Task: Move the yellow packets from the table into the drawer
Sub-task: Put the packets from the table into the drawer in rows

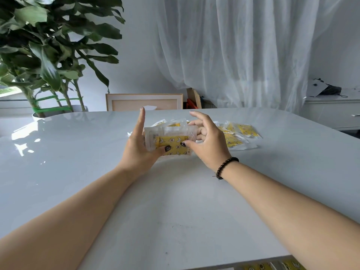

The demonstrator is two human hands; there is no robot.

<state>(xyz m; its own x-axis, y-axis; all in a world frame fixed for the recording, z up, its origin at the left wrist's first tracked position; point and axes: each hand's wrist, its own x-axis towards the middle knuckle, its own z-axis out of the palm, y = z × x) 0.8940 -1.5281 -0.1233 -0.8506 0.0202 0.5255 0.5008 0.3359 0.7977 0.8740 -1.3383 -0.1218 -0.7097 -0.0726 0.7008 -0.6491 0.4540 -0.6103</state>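
Held mid-frame above the desk: a packet stack, long axis left-to-right, pinched at either end by left hand and right hand fingers, loose packets lying just right, drawer at the bottom edge.

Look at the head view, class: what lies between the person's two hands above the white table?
In the head view, a stack of yellow packets sits between the left hand and the right hand, held by both thumbs.

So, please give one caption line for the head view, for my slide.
Both hands hold a stack of yellow packets above the white table.
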